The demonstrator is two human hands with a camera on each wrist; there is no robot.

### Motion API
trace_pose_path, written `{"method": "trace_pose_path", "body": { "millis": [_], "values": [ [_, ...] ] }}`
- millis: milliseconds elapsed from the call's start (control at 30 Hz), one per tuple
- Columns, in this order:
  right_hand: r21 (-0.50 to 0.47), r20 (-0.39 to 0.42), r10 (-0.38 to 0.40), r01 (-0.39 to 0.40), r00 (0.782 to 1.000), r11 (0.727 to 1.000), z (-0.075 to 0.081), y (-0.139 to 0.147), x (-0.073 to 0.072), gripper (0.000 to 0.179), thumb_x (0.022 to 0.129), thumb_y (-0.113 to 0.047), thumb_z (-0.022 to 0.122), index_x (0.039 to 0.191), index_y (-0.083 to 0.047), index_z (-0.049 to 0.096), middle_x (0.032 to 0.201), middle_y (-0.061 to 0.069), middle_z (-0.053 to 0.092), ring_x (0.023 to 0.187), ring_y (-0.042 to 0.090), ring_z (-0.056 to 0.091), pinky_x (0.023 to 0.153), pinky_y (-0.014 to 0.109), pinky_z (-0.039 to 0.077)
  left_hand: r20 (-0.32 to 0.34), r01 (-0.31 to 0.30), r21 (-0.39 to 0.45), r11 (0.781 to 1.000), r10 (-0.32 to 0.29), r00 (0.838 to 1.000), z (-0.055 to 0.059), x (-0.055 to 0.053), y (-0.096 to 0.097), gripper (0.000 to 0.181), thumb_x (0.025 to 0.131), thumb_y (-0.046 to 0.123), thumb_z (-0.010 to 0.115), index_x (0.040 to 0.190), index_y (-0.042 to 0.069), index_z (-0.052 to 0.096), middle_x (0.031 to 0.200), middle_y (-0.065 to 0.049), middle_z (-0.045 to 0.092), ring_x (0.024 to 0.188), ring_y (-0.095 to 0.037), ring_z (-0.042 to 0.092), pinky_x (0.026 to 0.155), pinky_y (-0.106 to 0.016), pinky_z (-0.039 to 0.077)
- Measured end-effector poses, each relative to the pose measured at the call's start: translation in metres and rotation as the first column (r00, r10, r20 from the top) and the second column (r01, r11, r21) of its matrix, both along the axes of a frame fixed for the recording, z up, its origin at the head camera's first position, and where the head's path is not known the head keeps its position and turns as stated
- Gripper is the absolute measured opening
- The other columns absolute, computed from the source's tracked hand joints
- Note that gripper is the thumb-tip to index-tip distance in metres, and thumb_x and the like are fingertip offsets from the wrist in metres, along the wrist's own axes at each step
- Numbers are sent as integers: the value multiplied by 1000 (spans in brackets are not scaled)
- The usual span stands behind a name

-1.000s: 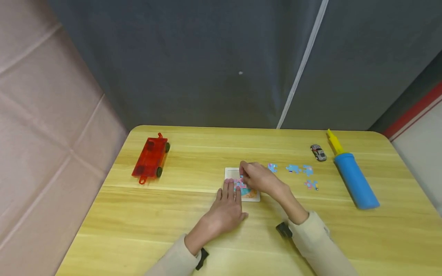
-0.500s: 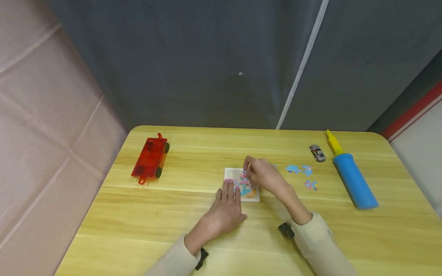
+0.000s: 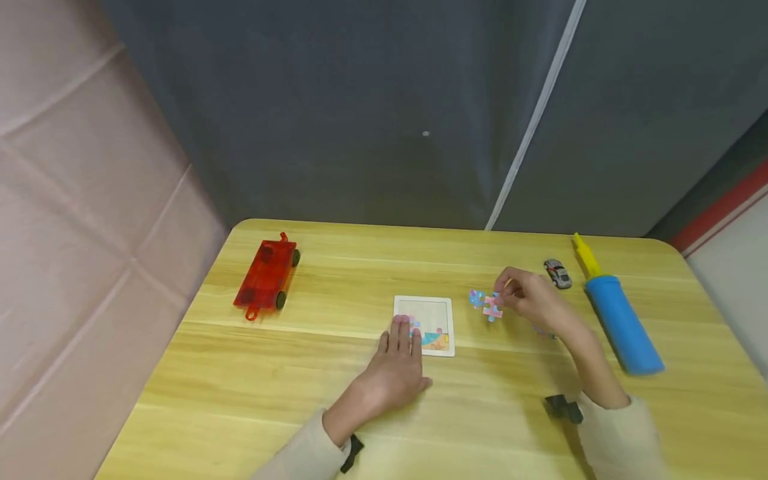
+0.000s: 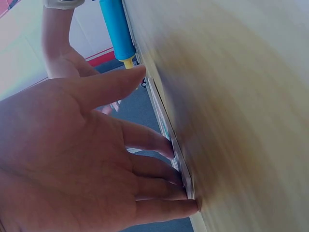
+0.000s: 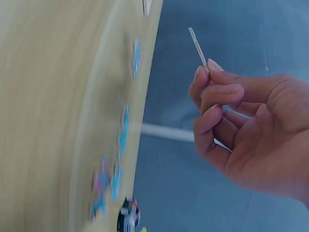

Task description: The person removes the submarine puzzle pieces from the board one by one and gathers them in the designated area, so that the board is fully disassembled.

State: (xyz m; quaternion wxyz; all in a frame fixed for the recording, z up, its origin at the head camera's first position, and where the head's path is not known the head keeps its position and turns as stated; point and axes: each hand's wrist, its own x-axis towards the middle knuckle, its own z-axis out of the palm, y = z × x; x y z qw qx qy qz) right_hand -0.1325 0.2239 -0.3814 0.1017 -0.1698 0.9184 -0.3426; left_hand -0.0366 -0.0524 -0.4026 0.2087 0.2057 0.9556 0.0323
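My left hand lies with straight fingers on the lower left of a white square puzzle tray. Several fitted pieces show along its bottom, partly covered by those fingers. To the right, my right hand pinches a pink jigsaw piece between thumb and fingers. In the right wrist view this jigsaw piece appears edge-on and lifted off the table. A loose blue piece lies just left of it. More loose pieces lie on the table, mostly hidden by the right hand in the head view.
A red toy wagon stands at the left of the wooden table. A small toy car and a blue hand pump with a yellow nozzle lie at the right. Behind the far edge hangs a dark curtain.
My right hand has lifted a pink piece out of the tray and carried it right, baring part of the tray. The left hand stays on the tray.
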Motion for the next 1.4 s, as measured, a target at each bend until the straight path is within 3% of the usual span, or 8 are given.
{"method": "trace_pose_path", "body": {
  "millis": [200,367,633,733,1100,1400],
  "values": [
    [-6,35,-18,18,999,1000,4,27,1,9,105,1,68,114,4,64,98,14,72,85,28,67,70,35,53,-13,3,-5,1000,-3,1000,0,-1,1,83,112,46,60,169,-7,31,178,-34,15,169,-45,12,134,-55,28],
    [37,72,-8,6,997,999,-2,35,0,8,106,5,61,113,4,64,94,12,72,78,22,62,64,33,48,-17,7,-16,1000,-7,1000,1,-1,1,83,112,46,60,169,-7,31,178,-34,16,169,-45,13,134,-54,29],
    [16,191,15,-19,981,1000,-16,43,0,7,107,8,54,108,4,60,87,12,70,70,24,57,59,38,47,-22,6,-11,1000,-6,1000,1,0,1,83,111,46,62,168,-7,33,178,-33,18,169,-45,15,133,-55,30],
    [43,190,4,-13,982,999,-19,45,-1,0,107,6,59,107,6,59,86,11,70,69,24,58,59,38,47,-19,-1,1,1000,1,1000,1,0,1,84,111,45,64,168,-7,33,178,-33,18,170,-45,14,133,-55,30],
    [159,159,-30,5,987,987,-23,36,-4,5,105,2,66,105,2,62,85,9,70,67,20,58,60,35,47,-27,12,-8,1000,-12,1000,0,0,0,83,112,45,61,168,-7,32,178,-34,17,169,-46,13,133,-55,31],
    [298,116,-76,38,990,954,-24,25,-3,6,102,-1,71,101,-1,64,83,6,65,69,20,55,63,35,45,1,-1,13,1000,1,1000,1,1,1,84,112,45,62,169,-7,30,179,-34,14,170,-45,10,134,-55,29]
  ]
}}
